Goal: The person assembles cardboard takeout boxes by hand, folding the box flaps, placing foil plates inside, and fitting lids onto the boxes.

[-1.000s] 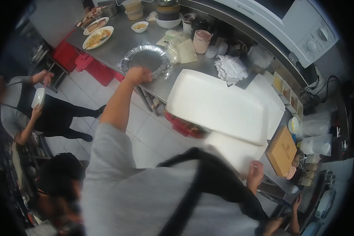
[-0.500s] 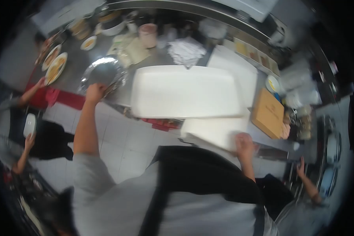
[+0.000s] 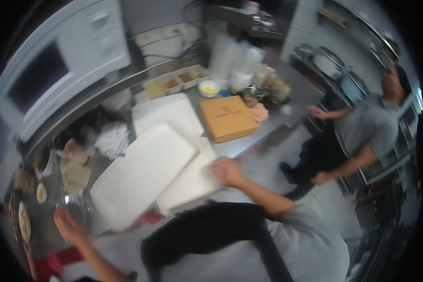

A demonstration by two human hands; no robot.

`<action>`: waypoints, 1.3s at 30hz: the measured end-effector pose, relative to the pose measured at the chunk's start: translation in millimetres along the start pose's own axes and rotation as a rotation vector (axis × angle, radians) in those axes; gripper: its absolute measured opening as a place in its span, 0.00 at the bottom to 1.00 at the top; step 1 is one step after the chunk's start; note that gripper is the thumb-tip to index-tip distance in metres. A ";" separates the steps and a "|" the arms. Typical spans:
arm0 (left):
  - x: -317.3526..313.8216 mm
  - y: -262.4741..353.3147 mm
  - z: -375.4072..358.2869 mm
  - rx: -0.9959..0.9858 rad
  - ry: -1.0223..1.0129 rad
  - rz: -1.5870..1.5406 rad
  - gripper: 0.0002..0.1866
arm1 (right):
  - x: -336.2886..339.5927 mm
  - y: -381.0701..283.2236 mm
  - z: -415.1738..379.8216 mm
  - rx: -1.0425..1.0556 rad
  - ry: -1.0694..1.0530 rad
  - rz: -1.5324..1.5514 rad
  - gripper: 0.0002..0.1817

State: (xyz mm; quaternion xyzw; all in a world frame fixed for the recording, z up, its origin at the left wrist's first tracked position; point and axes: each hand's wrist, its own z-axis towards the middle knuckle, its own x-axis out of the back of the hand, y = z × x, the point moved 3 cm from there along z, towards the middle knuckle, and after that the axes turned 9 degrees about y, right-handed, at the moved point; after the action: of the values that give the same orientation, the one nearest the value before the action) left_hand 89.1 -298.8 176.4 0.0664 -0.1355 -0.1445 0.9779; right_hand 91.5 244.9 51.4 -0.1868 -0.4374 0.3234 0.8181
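Note:
My left hand (image 3: 70, 226) is at the lower left with its fingers drawn together, just in front of a shiny round dish (image 3: 80, 203) with a film-like rim. Blur hides what is between those fingers. My right hand (image 3: 226, 171) is curled at the right end of a thick white slab (image 3: 185, 188). Whether it grips the slab's edge or something small cannot be made out. A large white rectangular tray (image 3: 143, 171) lies at an angle, overlapping the slab. White sheets (image 3: 169, 115) are spread behind the tray.
A brown cardboard box (image 3: 228, 118) sits right of the sheets. Behind it are a small bowl (image 3: 209, 88), ingredient trays (image 3: 174, 82) and stacked clear containers (image 3: 235, 63). A white oven-like appliance (image 3: 61, 61) is at upper left. Another person (image 3: 362, 136) stands at right.
The view has swung to the right, so the counter appears tilted and the person at right is more fully visible. My right hand remains by the white slab; my left remains by the shiny dish.

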 end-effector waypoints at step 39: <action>-67.5 172.2 -41.6 -0.257 -0.711 -0.217 0.18 | 48.8 -138.3 99.9 0.157 0.526 0.306 0.08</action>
State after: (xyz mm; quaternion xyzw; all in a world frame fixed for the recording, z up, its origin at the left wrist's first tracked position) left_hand 84.4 -111.2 149.2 -0.0971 -0.4387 -0.2767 0.8495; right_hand 78.5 181.2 216.6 -0.2639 -0.1511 0.4164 0.8568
